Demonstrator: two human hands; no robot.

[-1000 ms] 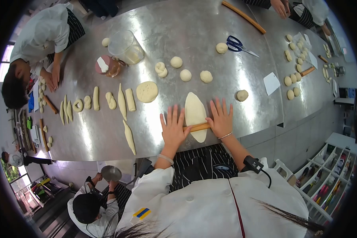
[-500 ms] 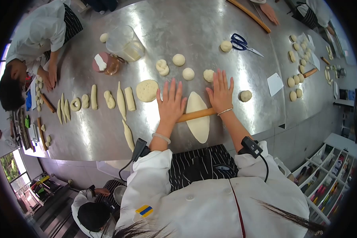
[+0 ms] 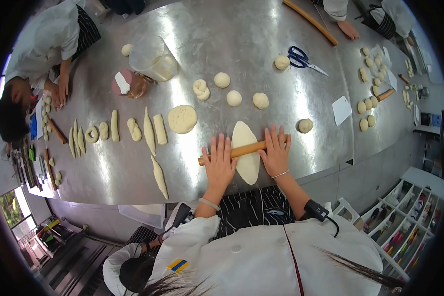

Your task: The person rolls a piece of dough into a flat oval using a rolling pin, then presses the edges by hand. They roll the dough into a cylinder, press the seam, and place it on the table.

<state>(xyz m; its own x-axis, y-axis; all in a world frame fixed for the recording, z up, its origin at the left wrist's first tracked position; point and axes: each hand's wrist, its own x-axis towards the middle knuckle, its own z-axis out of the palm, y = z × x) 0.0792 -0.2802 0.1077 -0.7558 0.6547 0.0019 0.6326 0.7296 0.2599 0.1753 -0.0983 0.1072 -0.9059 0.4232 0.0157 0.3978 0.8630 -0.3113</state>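
Note:
A wooden rolling pin (image 3: 246, 149) lies at a slight slant across a long, pointed oval of flattened dough (image 3: 247, 170) on the steel table. My left hand (image 3: 219, 165) rests flat on the pin to the left of the dough, fingers stretched out over the wood. To the right of the dough, my right hand (image 3: 276, 154) also lies flat over the pin's other end, its fingers spread. Both palms are on the near side of the pin. A round dough ball (image 3: 261, 100) sits beyond my right hand, and a flat dough disc (image 3: 182, 119) beyond my left.
Shaped dough pieces, including a twisted strip (image 3: 159, 176) and a ring (image 3: 92, 134), line the left side. A clear jug (image 3: 155, 59), scissors (image 3: 301, 61) and a white card (image 3: 342, 107) lie farther off. A co-worker (image 3: 44, 44) leans over the far left.
Both my hands have slid back toward my body, so my fingers now lie on the rolling pin where my wrists and palms were. The view has shifted slightly.

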